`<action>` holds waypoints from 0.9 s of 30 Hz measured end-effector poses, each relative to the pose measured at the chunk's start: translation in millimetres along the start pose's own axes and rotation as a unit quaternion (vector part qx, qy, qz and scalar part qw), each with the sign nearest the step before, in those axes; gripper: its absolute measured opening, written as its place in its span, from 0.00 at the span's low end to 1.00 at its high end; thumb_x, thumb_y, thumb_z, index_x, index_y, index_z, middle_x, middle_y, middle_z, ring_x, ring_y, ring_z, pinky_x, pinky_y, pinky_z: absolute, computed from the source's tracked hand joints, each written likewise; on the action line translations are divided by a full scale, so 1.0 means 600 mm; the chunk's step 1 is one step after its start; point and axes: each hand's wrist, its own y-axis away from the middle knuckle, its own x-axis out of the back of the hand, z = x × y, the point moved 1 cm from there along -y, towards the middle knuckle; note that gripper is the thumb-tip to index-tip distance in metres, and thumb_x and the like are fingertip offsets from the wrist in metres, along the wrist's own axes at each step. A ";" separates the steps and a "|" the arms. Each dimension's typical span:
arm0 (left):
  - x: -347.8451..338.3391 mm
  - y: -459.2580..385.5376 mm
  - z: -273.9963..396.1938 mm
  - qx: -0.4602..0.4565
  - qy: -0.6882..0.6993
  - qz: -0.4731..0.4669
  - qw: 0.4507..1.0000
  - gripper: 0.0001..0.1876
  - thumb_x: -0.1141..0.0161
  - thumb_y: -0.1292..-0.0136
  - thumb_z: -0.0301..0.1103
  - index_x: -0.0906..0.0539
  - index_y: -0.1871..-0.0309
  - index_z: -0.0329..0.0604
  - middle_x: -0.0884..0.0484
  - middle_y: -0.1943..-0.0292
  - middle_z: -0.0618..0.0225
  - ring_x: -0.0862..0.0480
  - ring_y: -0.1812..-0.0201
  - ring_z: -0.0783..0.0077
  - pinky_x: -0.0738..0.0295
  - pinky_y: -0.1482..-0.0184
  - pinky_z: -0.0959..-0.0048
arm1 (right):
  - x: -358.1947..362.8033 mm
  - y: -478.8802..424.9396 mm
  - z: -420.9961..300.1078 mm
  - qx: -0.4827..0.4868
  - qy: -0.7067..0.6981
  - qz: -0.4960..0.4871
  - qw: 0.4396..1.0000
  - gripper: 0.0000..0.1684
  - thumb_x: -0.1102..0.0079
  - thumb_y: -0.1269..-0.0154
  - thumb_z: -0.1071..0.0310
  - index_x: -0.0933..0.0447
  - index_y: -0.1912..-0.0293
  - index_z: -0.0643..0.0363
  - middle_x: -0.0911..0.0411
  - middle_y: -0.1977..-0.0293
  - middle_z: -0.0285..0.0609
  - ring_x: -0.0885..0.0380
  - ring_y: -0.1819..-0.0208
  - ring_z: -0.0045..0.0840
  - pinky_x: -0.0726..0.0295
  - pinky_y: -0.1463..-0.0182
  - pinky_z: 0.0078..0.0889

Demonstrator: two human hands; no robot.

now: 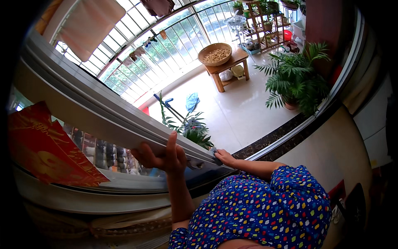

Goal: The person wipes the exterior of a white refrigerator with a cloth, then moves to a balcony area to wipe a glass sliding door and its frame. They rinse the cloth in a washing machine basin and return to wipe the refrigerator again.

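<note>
My left hand (169,157) rests against the pale frame of a sliding glass door (124,132), its fingers spread and one pointing up along the edge. Lower down on the same frame, my right hand (225,157) holds a grey cloth (214,152) pressed to the door's edge. Part of the cloth is hidden by the fingers. A red paper decoration with gold print (53,149) hangs on the glass at the left. Below my right hand lies the door's floor track (273,146), set beside a dark stone threshold (279,130).
Beyond the doorway, a wooden table (231,67) bears a woven basket (214,56) of dried pieces. Potted palms stand right (292,77) and just behind the door (196,130). A blue cloth (192,102) lies on the tiles. A plant rack (264,28) stands near the railing (174,46).
</note>
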 end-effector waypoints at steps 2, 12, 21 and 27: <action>0.001 0.016 -0.006 0.006 -0.010 -0.004 1.000 0.13 0.50 0.31 0.39 0.14 0.53 0.64 0.54 0.24 0.55 0.63 0.24 0.37 0.60 0.30 0.31 | 0.015 -0.002 -0.080 -0.020 -0.001 -0.044 0.999 0.18 0.53 0.29 0.56 0.23 0.60 0.62 0.23 0.64 0.58 0.25 0.60 0.48 0.28 0.55 0.48; 0.002 0.015 0.000 0.020 0.009 -0.027 0.999 0.12 0.50 0.29 0.41 0.14 0.54 0.68 0.56 0.24 0.56 0.65 0.24 0.38 0.61 0.30 0.30 | 0.006 0.045 -0.333 0.291 -0.039 0.139 0.946 0.31 0.46 0.33 0.68 0.35 0.31 0.58 0.36 0.41 0.52 0.37 0.38 0.44 0.41 0.33 0.41; 0.001 0.010 0.002 0.017 0.014 -0.021 1.000 0.12 0.49 0.30 0.39 0.14 0.54 0.68 0.56 0.24 0.56 0.65 0.24 0.39 0.60 0.31 0.30 | -0.015 0.022 -0.084 -0.001 0.030 0.021 0.999 0.21 0.51 0.32 0.60 0.28 0.45 0.62 0.29 0.50 0.58 0.33 0.43 0.48 0.34 0.41 0.44; -0.003 0.012 0.000 0.013 0.023 -0.024 0.999 0.11 0.49 0.29 0.41 0.14 0.55 0.69 0.56 0.24 0.57 0.65 0.24 0.39 0.60 0.30 0.31 | 0.013 -0.035 -0.124 -0.005 -0.056 -0.031 0.998 0.21 0.54 0.31 0.55 0.25 0.60 0.66 0.26 0.67 0.55 0.26 0.60 0.45 0.28 0.52 0.44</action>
